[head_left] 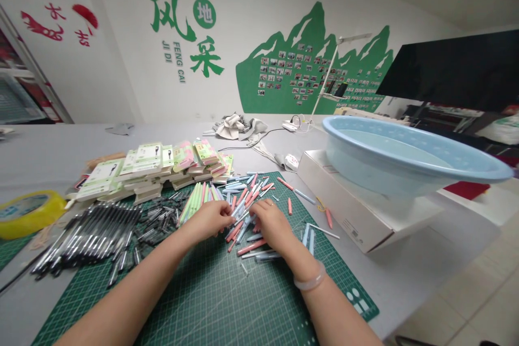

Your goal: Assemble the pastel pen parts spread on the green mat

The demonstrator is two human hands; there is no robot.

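Observation:
My left hand (211, 218) is closed in a pinch at the near side of a pile of pink, blue and white pen parts (243, 194). Just right of it, my right hand (272, 221) bends its fingers down into the same pile, thumb and fingertips together. A thin pale stick lies between the two hands; whatever the fingertips grip is too small to make out. Light green pen barrels (197, 198) are bundled beside my left hand. Under my right hand rest a pink pen barrel (252, 247) and some blue ones. Everything lies on a green cutting mat (211, 292).
Dark clear pens (95, 232) lie in a row at left, with black pen caps (162, 219) beside them. Behind stand stacked small boxes (140, 165). Yellow tape (52, 208) is far left. A blue basin (389, 173) sits on a white box (348, 200) at right.

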